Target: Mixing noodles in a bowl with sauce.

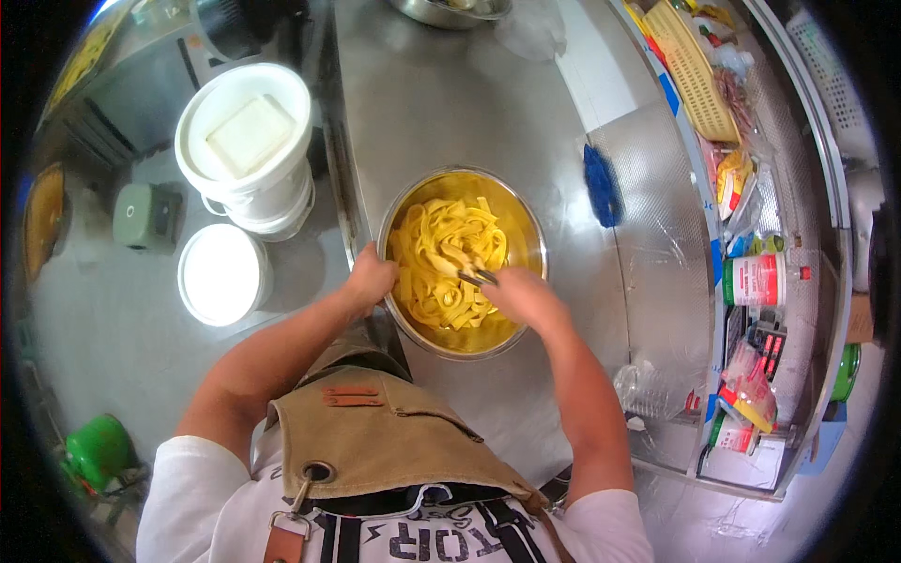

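A round stainless steel bowl (524, 243) stands on the metal worktop in front of me, with wide flat yellow noodles (454, 211) in it. My left hand (373, 279) grips the bowl's left rim. My right hand (522, 295) is over the bowl's right side, closed around dark chopsticks or tongs (479, 277); which of the two cannot be told. Their tips are among the noodles, at some paler yellow strips near the middle. A shiny yellow liquid, perhaps oil, coats the inside of the bowl.
White plastic buckets (243, 190) stand at the left, with a lower white tub (219, 276) beside them. A blue cloth (602, 186) lies right of the bowl. Another metal bowl (450, 15) is at the far edge. A shelf at the right holds a yellow basket (693, 74), jars and packets.
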Demonstrator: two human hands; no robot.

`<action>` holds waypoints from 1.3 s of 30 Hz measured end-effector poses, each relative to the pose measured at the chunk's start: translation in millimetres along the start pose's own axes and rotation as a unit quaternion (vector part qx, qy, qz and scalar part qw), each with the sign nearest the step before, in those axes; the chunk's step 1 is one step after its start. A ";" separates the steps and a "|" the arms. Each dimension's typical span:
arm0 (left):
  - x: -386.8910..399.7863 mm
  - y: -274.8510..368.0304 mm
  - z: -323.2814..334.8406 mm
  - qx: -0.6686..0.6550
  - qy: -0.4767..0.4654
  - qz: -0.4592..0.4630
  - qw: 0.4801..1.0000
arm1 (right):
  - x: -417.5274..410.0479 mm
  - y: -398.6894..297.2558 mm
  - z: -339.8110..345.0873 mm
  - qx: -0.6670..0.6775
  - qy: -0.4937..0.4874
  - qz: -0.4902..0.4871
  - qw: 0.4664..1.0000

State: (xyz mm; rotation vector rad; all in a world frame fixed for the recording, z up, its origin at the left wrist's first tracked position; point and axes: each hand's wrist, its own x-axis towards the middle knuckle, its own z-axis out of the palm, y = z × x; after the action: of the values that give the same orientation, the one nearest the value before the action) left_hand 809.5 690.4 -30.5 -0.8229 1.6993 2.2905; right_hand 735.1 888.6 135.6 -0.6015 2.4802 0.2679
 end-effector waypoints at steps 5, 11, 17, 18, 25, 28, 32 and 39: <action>-8.0 8.2 11.7 0.012 -0.005 -0.010 1.000 | 10.3 57.6 -15.5 0.085 0.046 0.115 0.989; -19.2 22.3 11.7 -0.041 -0.018 -0.022 0.999 | 32.8 34.3 32.2 0.104 0.057 0.027 0.993; -9.4 9.1 3.2 -0.004 0.005 -0.010 1.000 | -53.7 42.9 -9.7 -0.015 0.020 0.000 1.000; -6.6 5.7 3.1 -0.007 0.006 -0.010 1.000 | -60.5 44.3 -15.0 -0.049 -0.021 0.035 0.998; -13.6 17.8 8.9 0.029 0.001 -0.010 1.000 | -36.1 17.1 26.5 0.042 0.003 -0.006 0.999; 9.0 -11.5 1.0 0.003 0.000 0.019 1.000 | -1.5 3.9 33.7 0.081 0.055 0.021 0.995; -25.2 29.5 10.7 -0.030 -0.030 -0.029 0.999 | 23.6 34.7 41.3 0.083 0.113 0.107 0.984; 3.8 -12.3 8.5 0.015 0.042 0.048 0.998 | -41.2 16.7 16.0 -0.079 -0.104 0.039 0.991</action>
State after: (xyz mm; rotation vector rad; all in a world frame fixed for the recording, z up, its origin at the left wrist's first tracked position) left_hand 809.1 701.6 -41.1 -0.8620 1.8426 2.3156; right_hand 765.3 923.1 146.9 -0.5125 2.2972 0.5337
